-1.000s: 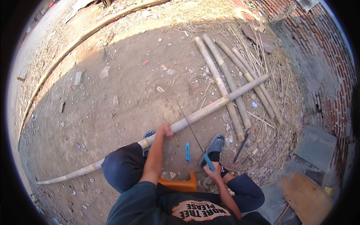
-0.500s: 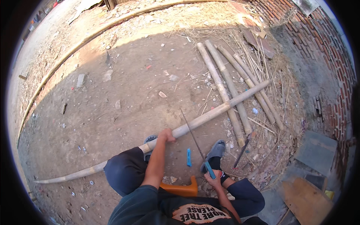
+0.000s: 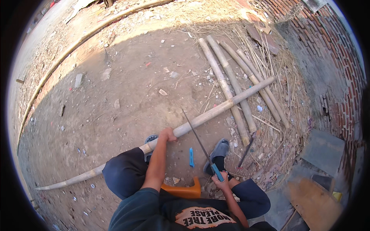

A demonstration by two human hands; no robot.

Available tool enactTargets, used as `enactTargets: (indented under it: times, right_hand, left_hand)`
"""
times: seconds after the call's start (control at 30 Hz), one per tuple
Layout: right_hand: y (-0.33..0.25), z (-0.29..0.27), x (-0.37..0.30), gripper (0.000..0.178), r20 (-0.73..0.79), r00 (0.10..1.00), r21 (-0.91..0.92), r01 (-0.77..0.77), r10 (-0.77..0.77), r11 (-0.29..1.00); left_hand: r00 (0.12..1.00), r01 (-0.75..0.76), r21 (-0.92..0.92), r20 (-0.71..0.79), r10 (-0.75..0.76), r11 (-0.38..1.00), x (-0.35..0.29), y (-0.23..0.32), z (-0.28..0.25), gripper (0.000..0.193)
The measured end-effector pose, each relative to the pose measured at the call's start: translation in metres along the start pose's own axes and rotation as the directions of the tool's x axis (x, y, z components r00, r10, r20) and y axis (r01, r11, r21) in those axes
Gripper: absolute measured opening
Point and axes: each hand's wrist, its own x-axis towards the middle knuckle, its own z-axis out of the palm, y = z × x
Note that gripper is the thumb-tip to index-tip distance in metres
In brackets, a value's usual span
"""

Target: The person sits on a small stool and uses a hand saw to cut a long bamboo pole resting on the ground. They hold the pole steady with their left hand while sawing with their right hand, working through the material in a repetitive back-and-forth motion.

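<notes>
A long bamboo pole (image 3: 214, 112) lies slantwise in front of me, its thin end at the lower left and its cut end at the upper right. My left hand (image 3: 168, 134) is closed on it near the middle. In my right hand (image 3: 221, 181) is the blue handle of a handsaw (image 3: 198, 141). Its narrow blade crosses the pole a little to the right of my left hand, with the tip beyond the pole. Whether the teeth have cut into the bamboo is too small to tell. A blue sheath-like piece (image 3: 191, 157) lies on the ground between my feet.
Several cut bamboo lengths (image 3: 228, 72) lie under the pole's right part. Beside them are a dark long-bladed tool (image 3: 247, 149) and dry straw (image 3: 295, 90). An orange plastic stool (image 3: 185, 191) stands by me. Flat boards (image 3: 323, 152) and a brick wall (image 3: 327, 46) are at right.
The saw has drawn back slightly toward me, so less blade reaches past the pole. My left hand keeps its place on the bamboo. The whole view has shifted a little.
</notes>
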Motion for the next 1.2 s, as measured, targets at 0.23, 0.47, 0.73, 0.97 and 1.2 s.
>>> enactTargets:
  times: [0.23, 0.47, 0.73, 0.97, 1.2]
  right_hand:
    - [-0.013, 0.023, 0.048, 0.031, 0.001, 0.995, -0.044, 0.101, -0.101, 0.994]
    - [-0.004, -0.01, -0.033, 0.035, 0.014, 1.0, -0.033, -0.012, 0.012, 0.999]
    - [-0.011, 0.031, 0.067, 0.031, -0.001, 0.993, -0.05, 0.118, -0.118, 0.992]
    - [-0.018, -0.018, -0.037, 0.031, 0.002, 1.0, -0.051, 0.013, -0.012, 0.999]
    - [-0.012, 0.045, 0.081, 0.03, -0.05, 0.99, 0.019, 0.129, -0.128, 0.991]
  left_hand:
    - [1.0, 0.02, 0.071, -0.015, -0.019, 0.997, 0.004, -0.013, 0.008, 0.058]
    - [0.998, 0.059, 0.056, -0.006, -0.059, 0.997, 0.005, -0.008, 0.008, 0.056]
    - [0.999, 0.03, 0.088, -0.015, -0.029, 0.996, -0.01, 0.012, -0.001, 0.056]
    - [1.0, 0.017, 0.014, -0.007, -0.017, 1.0, -0.003, 0.003, 0.003, 0.056]
    - [0.999, 0.021, 0.186, -0.037, -0.014, 0.982, 0.002, 0.01, 0.001, 0.055]
